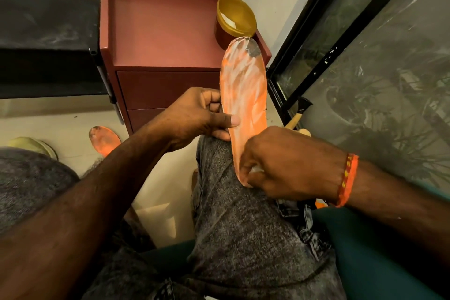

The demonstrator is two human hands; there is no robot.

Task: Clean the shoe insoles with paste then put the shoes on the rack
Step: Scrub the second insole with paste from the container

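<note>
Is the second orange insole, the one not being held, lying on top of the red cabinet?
No: the second insole lies on the floor left of the red cabinet, whose top holds only the yellow bowl.

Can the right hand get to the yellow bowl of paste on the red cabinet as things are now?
Probably yes: the yellow bowl sits uncovered beyond the insole, but the right hand grips that insole's heel and holds a brush.

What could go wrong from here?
1. The yellow bowl of paste sits at the cabinet corner, right behind the insole tip; a swing might tip it.
2. Left hand pinches only the insole's edge, so rubbing by the right hand may bend or slip it.
3. Wet paste could smear onto the jeans.
</note>
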